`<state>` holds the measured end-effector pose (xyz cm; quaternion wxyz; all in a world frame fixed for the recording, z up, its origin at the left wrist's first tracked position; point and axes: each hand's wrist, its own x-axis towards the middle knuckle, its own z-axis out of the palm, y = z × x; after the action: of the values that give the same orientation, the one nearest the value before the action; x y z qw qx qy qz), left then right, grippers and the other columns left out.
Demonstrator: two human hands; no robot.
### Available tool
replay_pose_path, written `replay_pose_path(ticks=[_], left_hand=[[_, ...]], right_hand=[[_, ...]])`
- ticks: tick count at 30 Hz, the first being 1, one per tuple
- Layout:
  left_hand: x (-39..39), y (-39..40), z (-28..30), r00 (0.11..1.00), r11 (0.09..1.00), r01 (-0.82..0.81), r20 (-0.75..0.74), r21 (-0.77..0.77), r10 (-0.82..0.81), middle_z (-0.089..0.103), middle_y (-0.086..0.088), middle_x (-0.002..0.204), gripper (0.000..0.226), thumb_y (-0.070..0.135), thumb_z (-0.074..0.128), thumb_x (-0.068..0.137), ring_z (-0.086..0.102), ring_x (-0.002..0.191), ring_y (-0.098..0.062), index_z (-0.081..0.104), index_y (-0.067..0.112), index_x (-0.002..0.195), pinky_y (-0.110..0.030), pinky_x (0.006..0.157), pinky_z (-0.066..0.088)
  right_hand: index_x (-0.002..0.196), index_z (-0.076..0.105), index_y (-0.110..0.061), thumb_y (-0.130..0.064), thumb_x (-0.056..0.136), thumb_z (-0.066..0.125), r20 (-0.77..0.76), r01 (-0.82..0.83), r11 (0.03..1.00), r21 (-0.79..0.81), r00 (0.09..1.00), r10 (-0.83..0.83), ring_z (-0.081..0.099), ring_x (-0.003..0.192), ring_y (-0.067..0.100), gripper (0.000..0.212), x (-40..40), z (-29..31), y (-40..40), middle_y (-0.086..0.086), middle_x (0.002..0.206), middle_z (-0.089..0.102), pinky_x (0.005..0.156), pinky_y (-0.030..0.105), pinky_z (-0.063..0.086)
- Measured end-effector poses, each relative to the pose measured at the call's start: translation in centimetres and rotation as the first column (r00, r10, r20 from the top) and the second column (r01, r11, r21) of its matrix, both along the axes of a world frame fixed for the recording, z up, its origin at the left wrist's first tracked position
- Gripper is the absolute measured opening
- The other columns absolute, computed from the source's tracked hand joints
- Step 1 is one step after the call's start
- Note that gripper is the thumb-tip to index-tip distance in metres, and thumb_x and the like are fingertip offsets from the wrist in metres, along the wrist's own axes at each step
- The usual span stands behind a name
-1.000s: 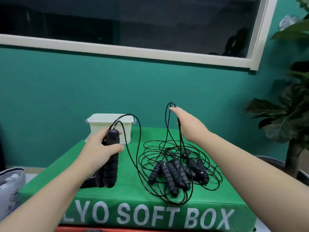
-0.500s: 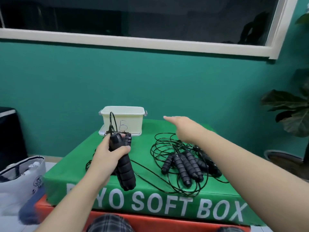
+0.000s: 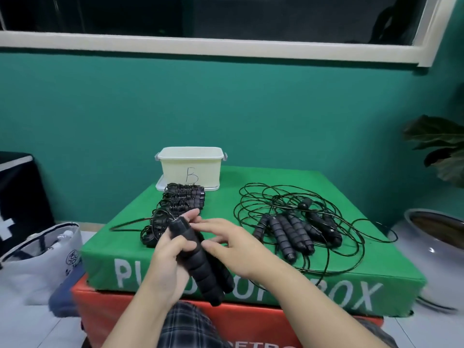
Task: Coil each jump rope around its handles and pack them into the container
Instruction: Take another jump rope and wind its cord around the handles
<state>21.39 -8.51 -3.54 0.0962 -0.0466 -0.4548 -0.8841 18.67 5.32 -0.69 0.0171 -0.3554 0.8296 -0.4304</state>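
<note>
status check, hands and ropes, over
Left hand grips handle pair; right hand open beside it. Loose ropes uncoiled. Container unobstructed.

I see ribbed matt black foam on the handles (image 3: 200,259). At twelve o'clock the container (image 3: 191,167) looks like smooth cream plastic. The green box (image 3: 351,280) under everything has a faintly glossy vinyl-like cover.

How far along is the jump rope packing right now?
Done: a row of coiled ropes lies in front of the container, not visibly packed. In hand: the left hand grips a pair of handles, the right hand beside them. Left: a tangled pile of loose ropes on the green box.
</note>
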Motion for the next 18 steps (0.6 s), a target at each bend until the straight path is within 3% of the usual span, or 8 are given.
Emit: replay_pose_path(ticks=[3, 5, 7, 8, 11, 12, 15, 18], left_hand=[[0.5, 0.5, -0.4, 0.999, 0.999, 0.038, -0.023, -0.003, -0.038, 0.068, -0.007, 0.116, 0.075, 0.0, 0.052, 0.045, 0.061, 0.111, -0.025, 0.061, 0.012, 0.119, -0.042, 0.091, 0.052], [0.7, 0.7, -0.5, 0.999, 0.999, 0.041, -0.026, -0.011, -0.041, 0.067, -0.003, 0.119, 0.078, 0.001, 0.052, 0.046, 0.061, 0.113, -0.02, 0.056, 0.012, 0.123, -0.037, 0.086, 0.054], [0.8, 0.9, -0.6, 0.999, 0.999, 0.041, -0.022, -0.013, -0.042, 0.066, -0.001, 0.122, 0.08, 0.001, 0.052, 0.048, 0.059, 0.116, -0.016, 0.052, 0.011, 0.128, -0.035, 0.089, 0.053], [0.8, 0.9, -0.7, 0.999, 0.999, 0.044, -0.022, -0.009, -0.045, 0.066, 0.0, 0.122, 0.08, 0.0, 0.05, 0.049, 0.06, 0.114, -0.014, 0.051, 0.011, 0.129, -0.033, 0.09, 0.054], [1.0, 1.1, -0.7, 0.997, 0.997, 0.074, -0.034, -0.021, -0.074, 0.065, 0.002, 0.123, 0.083, 0.002, 0.055, 0.045, 0.062, 0.111, -0.013, 0.051, 0.012, 0.127, -0.031, 0.089, 0.054], [1.1, 1.3, -0.8, 0.997, 0.997, 0.072, -0.032, -0.027, -0.072, 0.066, 0.002, 0.121, 0.081, 0.001, 0.056, 0.044, 0.063, 0.11, -0.013, 0.053, 0.012, 0.124, -0.029, 0.087, 0.054], [1.3, 2.2, -0.9, 1.0, 0.995, 0.004, -0.005, -0.096, -0.004, 0.07, 0.0, 0.109, 0.054, -0.005, 0.054, 0.059, 0.065, 0.102, -0.012, 0.059, 0.01, 0.11, -0.026, 0.086, 0.054], [1.5, 3.0, -0.7, 0.995, 0.983, -0.061, 0.069, -0.173, 0.074, 0.065, -0.008, 0.1, 0.024, -0.007, 0.054, 0.085, 0.063, 0.09, -0.018, 0.055, 0.012, 0.1, -0.034, 0.079, 0.052]], right_hand=[[0.134, 0.054, -0.025, 0.003, 0.093, 0.051, 0.013, 0.017, 0.999, -0.045, 1.0, -0.016, 0.05, 0.109, -0.004, 0.05, 0.2, -0.8, 0.2, -0.003, 0.143, 0.042, 0.092, 0.006, 0.038], [0.137, 0.05, -0.027, 0.002, 0.091, 0.055, 0.025, 0.028, 0.998, -0.056, 0.999, -0.027, 0.049, 0.088, -0.015, 0.055, 0.2, -1.3, 0.4, -0.003, 0.144, 0.043, 0.085, 0.007, 0.04], [0.137, 0.045, -0.038, -0.005, 0.091, 0.058, 0.068, 0.059, 0.995, -0.076, 0.996, -0.054, 0.047, 0.061, -0.01, 0.058, 0.1, -2.0, 0.5, 0.003, 0.141, 0.05, 0.075, 0.015, 0.042], [0.133, 0.044, -0.044, -0.007, 0.091, 0.059, 0.096, 0.072, 0.993, -0.095, 0.993, -0.062, 0.047, 0.057, -0.006, 0.058, 0.2, -2.1, 0.6, 0.004, 0.137, 0.054, 0.075, 0.019, 0.044], [0.122, 0.043, -0.04, -0.001, 0.09, 0.058, 0.159, 0.08, 0.984, -0.159, 0.986, -0.055, 0.056, 0.096, -0.009, 0.053, 0.5, -2.4, 0.8, -0.007, 0.126, 0.057, 0.096, 0.018, 0.045], [0.119, 0.046, -0.036, 0.001, 0.09, 0.058, 0.166, 0.093, 0.984, -0.153, 0.984, -0.067, 0.055, 0.102, -0.01, 0.048, 0.6, -2.5, 0.9, -0.009, 0.121, 0.058, 0.096, 0.014, 0.043], [0.103, 0.049, -0.033, 0.001, 0.09, 0.056, 0.163, 0.157, 0.975, -0.16, 0.978, -0.13, 0.058, 0.092, -0.011, 0.037, 1.2, -3.0, 1.1, -0.011, 0.107, 0.063, 0.088, 0.011, 0.043], [0.102, 0.052, -0.031, 0.003, 0.092, 0.049, 0.21, 0.16, 0.963, -0.217, 0.971, -0.114, 0.057, 0.093, -0.015, 0.035, 1.9, -3.0, 1.4, -0.015, 0.109, 0.061, 0.086, 0.006, 0.04]])
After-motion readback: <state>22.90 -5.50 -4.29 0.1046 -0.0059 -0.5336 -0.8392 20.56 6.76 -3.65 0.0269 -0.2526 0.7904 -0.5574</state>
